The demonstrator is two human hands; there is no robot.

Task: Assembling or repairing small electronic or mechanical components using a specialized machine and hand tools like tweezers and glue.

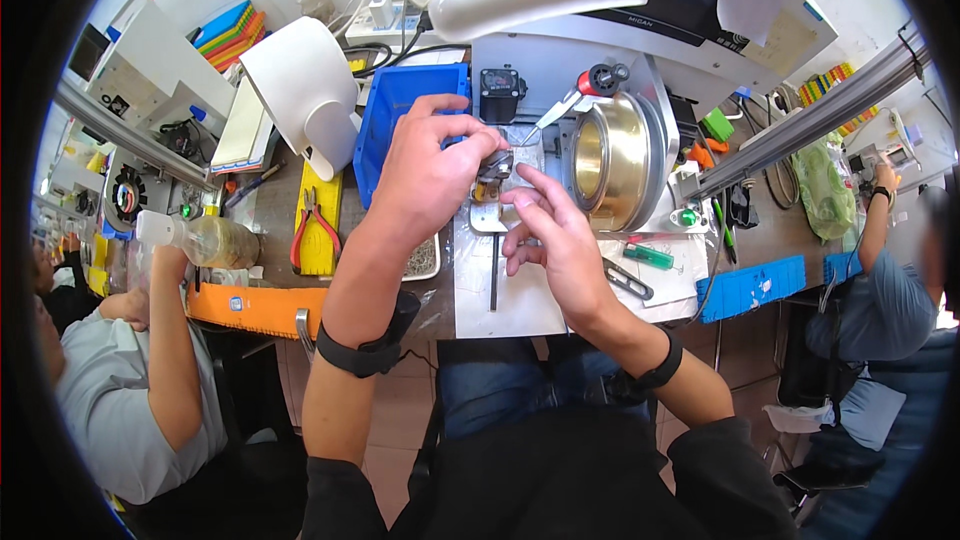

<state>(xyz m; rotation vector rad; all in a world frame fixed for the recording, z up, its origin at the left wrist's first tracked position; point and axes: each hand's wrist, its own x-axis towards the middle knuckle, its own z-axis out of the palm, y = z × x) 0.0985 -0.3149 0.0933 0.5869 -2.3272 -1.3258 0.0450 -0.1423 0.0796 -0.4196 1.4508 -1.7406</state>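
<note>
Two bare hands meet over a small metal part at mid-worktop [275, 210], well back from the front edge. At the far left, a clear jar [222, 242] lies on its side behind an orange strip [255, 308], which runs along the front edge. Next, red-handled pliers [314, 228] rest on a yellow tray [318, 262]. A blue bin [365, 132] sits farther back, partly behind the left forearm.

The left hand [437, 162] reaches in from the left, its forefinger tip at the upper end of the metal part [494, 170]; its thumb is hidden, so whether it pinches the part cannot be told. The part lies just below and right of that fingertip, between the two hands. A black rod [494, 275] extends from below it toward the front edge, over a white sheet [520, 310].

The right hand [562, 250] has its fingers bent and spread apart, gripping nothing visible; its forefinger tip is just beside the part's right side. Beyond it stands a brass ring [618, 165]. Nearer the front edge lie a black slotted bar [628, 280] and a green block [648, 257]. A blue strip [752, 288] follows the right front edge.
</note>
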